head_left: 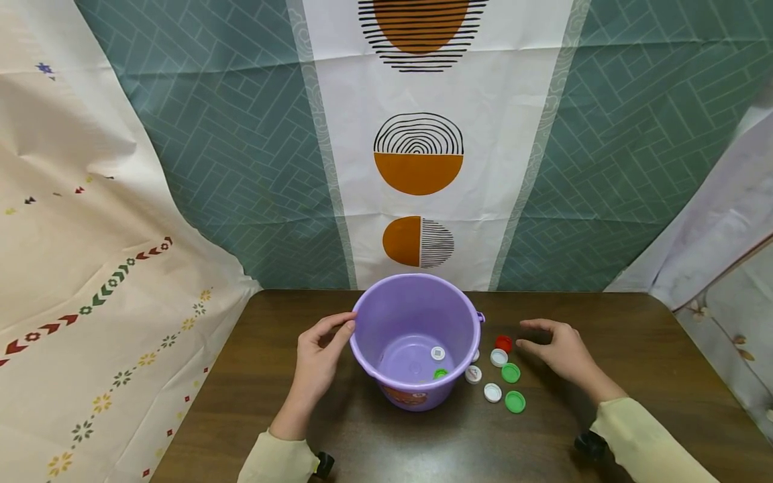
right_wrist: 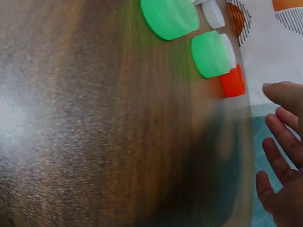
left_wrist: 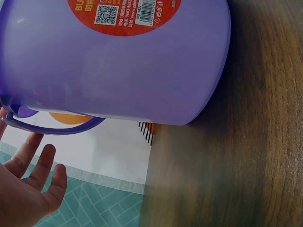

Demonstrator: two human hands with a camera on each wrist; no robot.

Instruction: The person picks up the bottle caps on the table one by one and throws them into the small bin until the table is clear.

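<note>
Even light is filling the head view, glare whitening the counter (head_left: 417, 443) toward its near edge. In the right wrist view, a dark shadow is lying against the counter's far edge and the caps (right_wrist: 208, 54) are blurring. The left wrist view is looking dimmer, the bucket (left_wrist: 118, 71) catching a faint highlight.

your l hand (head_left: 319, 350) holds a thumb-&-index pinch, the other fingers (left_wrist: 43, 166) loosely bent & spread. your r hand (head_left: 563, 347) points inward, relaxed, w/ thumb & index apart. l forearm (head_left: 279, 460) & r forearm (head_left: 651, 439) both slant up & in, sleeves covering to nr the wrists.
</note>
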